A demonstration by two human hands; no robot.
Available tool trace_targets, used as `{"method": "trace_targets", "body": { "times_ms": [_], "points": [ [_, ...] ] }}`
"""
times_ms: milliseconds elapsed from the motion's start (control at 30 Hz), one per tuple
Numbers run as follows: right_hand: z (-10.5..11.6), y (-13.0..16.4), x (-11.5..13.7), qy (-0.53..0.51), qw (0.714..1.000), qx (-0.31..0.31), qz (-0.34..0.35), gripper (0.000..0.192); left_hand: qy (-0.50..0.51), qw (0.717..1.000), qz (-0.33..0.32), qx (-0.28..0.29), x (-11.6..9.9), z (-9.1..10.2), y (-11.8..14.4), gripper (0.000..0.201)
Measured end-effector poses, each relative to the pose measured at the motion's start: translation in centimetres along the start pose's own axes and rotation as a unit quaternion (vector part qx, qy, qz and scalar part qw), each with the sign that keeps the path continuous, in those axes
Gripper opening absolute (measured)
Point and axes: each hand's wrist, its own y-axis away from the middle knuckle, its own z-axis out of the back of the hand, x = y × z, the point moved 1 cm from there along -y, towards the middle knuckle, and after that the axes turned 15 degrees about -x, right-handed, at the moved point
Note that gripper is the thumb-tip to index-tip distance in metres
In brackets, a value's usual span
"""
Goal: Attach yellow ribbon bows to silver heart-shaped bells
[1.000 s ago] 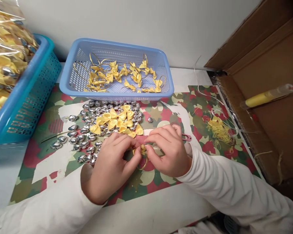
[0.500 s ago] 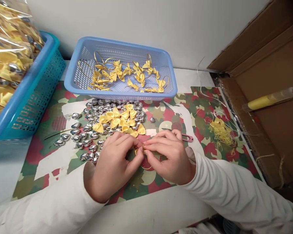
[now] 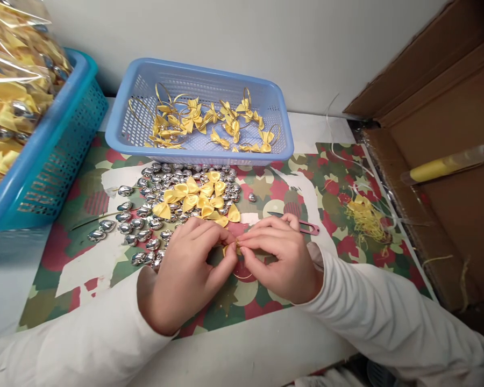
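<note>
My left hand (image 3: 199,269) and my right hand (image 3: 282,258) meet fingertip to fingertip, both pinched closed on a small yellow bow (image 3: 231,248). Fingers cover most of the bow, and a thin gold curve shows just below it. Beyond my left hand lies a heap of silver bell-like beads (image 3: 145,209), topped with loose yellow ribbon bows (image 3: 190,196). Pink thread snips (image 3: 310,228) lie partly under my right hand.
A blue basket (image 3: 201,156) at the back holds gold rings with yellow bows. At left, another basket (image 3: 64,145) carries a clear bag (image 3: 16,80) of bows and beads. Yellow thread scraps (image 3: 365,217) lie at right, beside a cardboard wall (image 3: 447,97) with a yellow tube (image 3: 447,164).
My right fingertips have shifted very slightly at the bow, and a little more of its yellow shows. Otherwise both hands stay in place.
</note>
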Motion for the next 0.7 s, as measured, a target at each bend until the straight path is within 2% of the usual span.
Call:
{"method": "trace_targets", "body": {
  "times_ms": [200, 433, 533, 700],
  "points": [
    [-0.11, 0.24, -0.25, 0.043, 0.995, -0.026, 0.085, 0.021, 0.015, 1.0, 0.004, -0.008, -0.13, 0.02, -0.12, 0.017],
    [0.12, 0.34, -0.74, 0.06, 0.974, -0.043, 0.213, 0.017, 0.023, 0.999, 0.032, -0.015, -0.11, 0.02, -0.25, 0.016],
    [0.15, 0.27, -0.79, 0.057, 0.97, -0.048, 0.229, 0.016, 0.029, 0.999, 0.044, -0.012, -0.04, 0.08, -0.29, 0.017],
    [0.17, 0.21, -0.76, 0.049, 0.973, -0.054, 0.218, 0.016, 0.03, 0.998, 0.051, -0.007, 0.12, 0.05, -0.35, 0.018]
  ]
}}
